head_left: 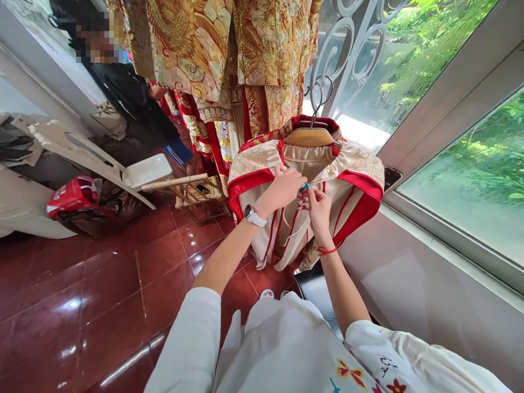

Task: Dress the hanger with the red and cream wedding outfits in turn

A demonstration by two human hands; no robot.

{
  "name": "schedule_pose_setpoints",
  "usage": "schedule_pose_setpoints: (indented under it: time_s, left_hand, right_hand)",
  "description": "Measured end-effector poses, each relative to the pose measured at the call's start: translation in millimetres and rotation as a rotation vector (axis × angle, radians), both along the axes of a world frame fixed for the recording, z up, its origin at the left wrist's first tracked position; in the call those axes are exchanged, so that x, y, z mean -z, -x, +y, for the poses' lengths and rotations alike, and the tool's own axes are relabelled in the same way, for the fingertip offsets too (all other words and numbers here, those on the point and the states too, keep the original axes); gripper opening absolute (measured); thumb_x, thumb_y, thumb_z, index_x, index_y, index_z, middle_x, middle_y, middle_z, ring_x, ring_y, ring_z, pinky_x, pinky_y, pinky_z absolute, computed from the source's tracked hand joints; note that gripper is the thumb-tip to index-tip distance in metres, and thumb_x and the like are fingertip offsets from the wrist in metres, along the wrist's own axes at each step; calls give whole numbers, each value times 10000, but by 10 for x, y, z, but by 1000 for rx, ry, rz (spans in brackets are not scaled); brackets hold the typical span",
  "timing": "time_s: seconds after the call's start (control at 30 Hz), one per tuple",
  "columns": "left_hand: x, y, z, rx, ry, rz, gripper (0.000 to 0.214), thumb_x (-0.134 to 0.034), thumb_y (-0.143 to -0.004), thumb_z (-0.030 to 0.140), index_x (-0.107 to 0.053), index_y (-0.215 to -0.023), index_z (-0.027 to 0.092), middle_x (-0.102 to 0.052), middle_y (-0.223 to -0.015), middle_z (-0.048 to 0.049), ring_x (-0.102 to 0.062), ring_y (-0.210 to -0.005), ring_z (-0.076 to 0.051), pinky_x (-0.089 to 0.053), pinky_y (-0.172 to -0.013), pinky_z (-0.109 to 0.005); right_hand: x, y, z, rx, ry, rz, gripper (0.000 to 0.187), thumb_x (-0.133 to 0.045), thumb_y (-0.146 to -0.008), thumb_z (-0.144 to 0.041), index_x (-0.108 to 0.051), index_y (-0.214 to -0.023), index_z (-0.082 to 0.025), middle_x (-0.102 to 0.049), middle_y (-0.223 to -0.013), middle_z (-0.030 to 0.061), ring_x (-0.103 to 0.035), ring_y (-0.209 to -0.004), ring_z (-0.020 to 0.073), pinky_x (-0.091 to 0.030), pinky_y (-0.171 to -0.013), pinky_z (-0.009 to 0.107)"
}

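Note:
A cream and red embroidered jacket (352,174) hangs on a wooden hanger (310,136) hooked to the white window grille (347,49). My left hand (284,185), with a white watch on its wrist, is closed on the jacket's front just below the collar. My right hand (317,210), with a red thread round its wrist, pinches the same spot from the other side. Between the fingers of both hands shows a small blue fastening (305,186). The jacket's front edges hang apart below my hands.
Gold and red embroidered garments (229,49) hang behind the jacket. A person in dark clothes (126,93) is at the back left. A white folding chair (102,158), a small wooden rack (192,191) and a red bag (73,194) stand on the red tiled floor. Window sill at right.

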State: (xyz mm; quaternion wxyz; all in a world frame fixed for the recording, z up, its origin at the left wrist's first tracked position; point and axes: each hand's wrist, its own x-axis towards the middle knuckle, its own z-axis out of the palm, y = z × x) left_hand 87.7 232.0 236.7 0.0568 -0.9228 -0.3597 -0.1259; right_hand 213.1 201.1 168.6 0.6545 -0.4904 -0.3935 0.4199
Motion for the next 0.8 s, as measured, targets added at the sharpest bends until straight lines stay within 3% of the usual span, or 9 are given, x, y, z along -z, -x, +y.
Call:
schedule_pose_setpoints:
  time_s: [0.1,0.17,0.37,0.43,0.53,0.63,0.7,0.8]
  left_hand:
    - [-24,-32,-48,0,-33,3,326,-355,-964,65,-662,-1038,147,-697,-1046,-129,-563,-1063,-295,-308,-1002,-516]
    - [-27,-36,-64,-3,-45,-13,338,-351,-959,53,-665,-1030,156,-703,-1045,-120,-570,-1051,-288,-306,-1006,-518]
    - [62,291,-203,16,-87,-47,282,-433,-936,58,-681,-955,191,-728,-955,-73,-588,-1035,-285,-306,-1011,-534]
    - [73,468,-301,-5,-35,-45,260,-450,-934,68,-680,-916,188,-733,-929,-68,-596,-1031,-280,-324,-999,-523]
    - [13,568,-407,-102,80,-169,228,-459,-977,175,-682,-930,193,-735,-956,-63,-616,-1016,-260,-352,-1009,-508]
    - [-66,377,-342,-335,24,-464,235,-527,-966,330,-666,-1118,215,-702,-1151,-100,-598,-1133,-291,-366,-1054,-524]
    - [-67,176,-199,-533,-86,-631,405,-592,-918,348,-595,-1300,210,-616,-1338,-167,-505,-1298,-367,-347,-1086,-582]
    - [8,7,57,-719,-93,-687,610,-613,-877,298,-472,-1462,198,-484,-1490,-238,-359,-1428,-456,-309,-1084,-693]
  right_hand:
    - [15,-31,-46,-31,-60,79,426,-785,-679,-572,-610,-789,-199,-550,-661,-38,-483,-526,72,-433,-463,201]
    - [164,-72,-93,-35,-62,86,404,-793,-663,-542,-598,-764,-202,-535,-657,-46,-456,-521,66,-398,-465,199]
    - [1121,-218,-618,-64,239,-248,487,-719,-667,-623,-482,-561,-211,-419,-466,-58,-360,-444,87,-300,-433,233]
    - [1243,-297,-814,-91,265,-292,504,-714,-662,-650,-491,-559,-210,-435,-463,-46,-371,-442,100,-316,-435,247]
    - [984,-413,-874,41,178,-445,449,-643,-763,-636,-592,-721,-192,-575,-628,16,-508,-572,154,-444,-551,280]
    - [427,-415,-563,477,-16,-668,499,-605,-836,-560,-590,-1162,-182,-641,-1094,147,-607,-988,264,-516,-875,411]
    - [104,-371,-216,678,-76,-851,726,-649,-808,-514,-439,-1414,-175,-468,-1424,232,-442,-1325,367,-387,-1072,578]
    - [-147,-431,277,741,24,-1052,722,-588,-819,-369,-382,-1496,-226,-195,-1613,242,-150,-1486,474,-247,-1047,773]
